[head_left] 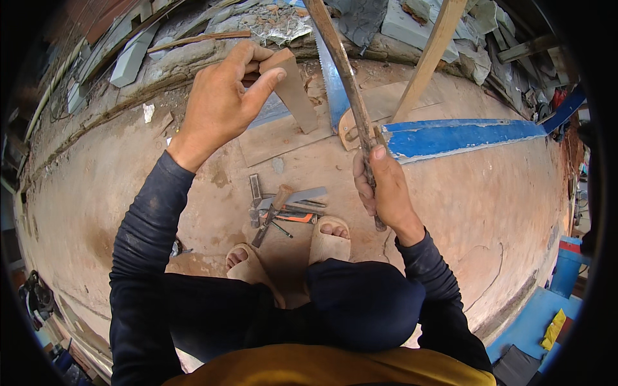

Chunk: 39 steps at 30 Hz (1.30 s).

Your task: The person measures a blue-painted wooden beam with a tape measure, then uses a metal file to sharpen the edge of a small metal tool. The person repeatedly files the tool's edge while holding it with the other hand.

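Observation:
My right hand (386,190) is wrapped round a long, dark brown wooden stick (344,67), which slants up and away past the top edge. My left hand (222,100) is raised on the left, thumb and curled fingers at the upper end of a short wooden block (291,93); its other fingertips are partly hidden. The block stands tilted, its lower end over a flat board (283,138) on the ground. Behind the stick is a handsaw (331,90) with a toothed blade and a wooden handle. Just right of my right hand lies a peeling blue-painted plank (463,138).
By my sandalled feet (330,238) lie a hammer (255,196), a wooden-handled tool (273,215), an orange-and-black tool (290,217) and a pencil (282,229). A pale wooden post (428,61) rises beyond the plank. Rubble (277,26) lines the far side.

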Motion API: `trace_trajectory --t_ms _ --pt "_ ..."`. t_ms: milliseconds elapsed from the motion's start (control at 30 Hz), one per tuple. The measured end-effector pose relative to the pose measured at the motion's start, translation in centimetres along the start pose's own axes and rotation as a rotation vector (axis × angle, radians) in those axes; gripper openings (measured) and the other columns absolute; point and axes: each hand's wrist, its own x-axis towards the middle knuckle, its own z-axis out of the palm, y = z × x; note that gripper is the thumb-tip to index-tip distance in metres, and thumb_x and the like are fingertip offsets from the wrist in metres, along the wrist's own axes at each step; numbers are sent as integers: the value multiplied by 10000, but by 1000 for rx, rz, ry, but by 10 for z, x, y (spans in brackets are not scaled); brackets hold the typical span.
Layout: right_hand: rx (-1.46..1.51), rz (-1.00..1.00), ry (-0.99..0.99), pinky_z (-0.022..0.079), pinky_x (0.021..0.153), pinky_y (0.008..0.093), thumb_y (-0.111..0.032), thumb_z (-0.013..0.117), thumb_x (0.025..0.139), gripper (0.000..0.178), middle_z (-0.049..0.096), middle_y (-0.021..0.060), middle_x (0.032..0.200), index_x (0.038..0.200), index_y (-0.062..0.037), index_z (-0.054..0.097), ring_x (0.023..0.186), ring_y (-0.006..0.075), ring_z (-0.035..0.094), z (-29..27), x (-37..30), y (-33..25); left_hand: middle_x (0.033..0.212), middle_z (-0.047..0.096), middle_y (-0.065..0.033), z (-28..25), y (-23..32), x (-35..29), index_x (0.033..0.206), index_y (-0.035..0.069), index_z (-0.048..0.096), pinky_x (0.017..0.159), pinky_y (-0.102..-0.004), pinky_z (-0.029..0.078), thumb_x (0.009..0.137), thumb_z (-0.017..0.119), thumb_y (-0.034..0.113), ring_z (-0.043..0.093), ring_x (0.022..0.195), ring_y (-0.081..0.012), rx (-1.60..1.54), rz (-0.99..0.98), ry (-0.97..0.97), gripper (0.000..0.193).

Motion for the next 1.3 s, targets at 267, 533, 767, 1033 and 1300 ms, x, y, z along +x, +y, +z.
trace_trajectory --t_ms 267,533,767,1033,1300 --pt "39 -441 66 305 389 263 -758 271 1055 771 409 -3 540 806 -64 497 400 103 377 -2 18 17 1019 789 -199 1 6 5 1158 10 657 752 -356 624 975 765 232 796 957 -309 -15 31 -9 308" --pt "24 103 -145 284 507 286 -670 407 1079 678 404 -16 633 830 -49 514 547 91 377 2 39 42 1041 776 -155 1 11 -3 1197 -29 656 883 -315 598 980 779 187 762 968 -190 -27 -71 -53 331" --pt "111 448 -203 296 374 289 -752 337 1053 736 388 -16 556 798 -78 483 407 88 328 13 45 32 1032 780 -157 6 8 8 1156 -10 680 841 -322 602 953 794 189 781 957 -240 -20 -27 4 306" --pt "203 -286 -21 309 512 279 -663 308 1104 718 403 -19 585 767 -61 505 543 92 395 -2 36 44 1022 787 -160 5 2 4 1162 -14 693 832 -320 606 951 794 194 789 953 -230 -15 -2 22 313" --pt "13 -39 -111 310 487 286 -697 335 1083 719 403 -16 599 798 -60 507 521 93 379 3 44 26 1020 779 -154 6 2 3 1162 -19 691 826 -325 602 931 813 183 790 952 -250 9 7 28 330"
